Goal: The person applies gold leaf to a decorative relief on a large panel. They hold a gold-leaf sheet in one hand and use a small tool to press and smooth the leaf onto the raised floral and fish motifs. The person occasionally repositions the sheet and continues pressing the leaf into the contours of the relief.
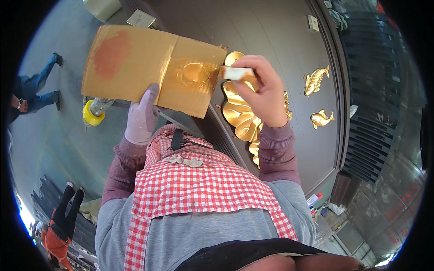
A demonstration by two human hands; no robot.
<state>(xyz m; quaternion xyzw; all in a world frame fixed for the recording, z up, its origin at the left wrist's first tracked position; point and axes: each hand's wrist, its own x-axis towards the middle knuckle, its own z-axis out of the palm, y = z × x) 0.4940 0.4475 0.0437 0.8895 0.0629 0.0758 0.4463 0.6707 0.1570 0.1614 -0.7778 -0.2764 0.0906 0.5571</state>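
My left hand, in a pale purple glove, grips the lower edge of a folded piece of cardboard, thumb on top. A red smear marks its left half; a shiny gold paint patch is on the right half. My bare right hand pinches a small white sponge block with brownish-gold ends, close to the cardboard's right edge; whether they touch I cannot tell. Below that hand is a gold flower-like relief on a dark brown panel, partly hidden by the hand and forearm.
Two gold fish reliefs lie farther right on the panel. A small white box rests near its far edge. At left stands a metal post with a yellow collar. Two other people are on the left side. Dark slatted panels lie at right.
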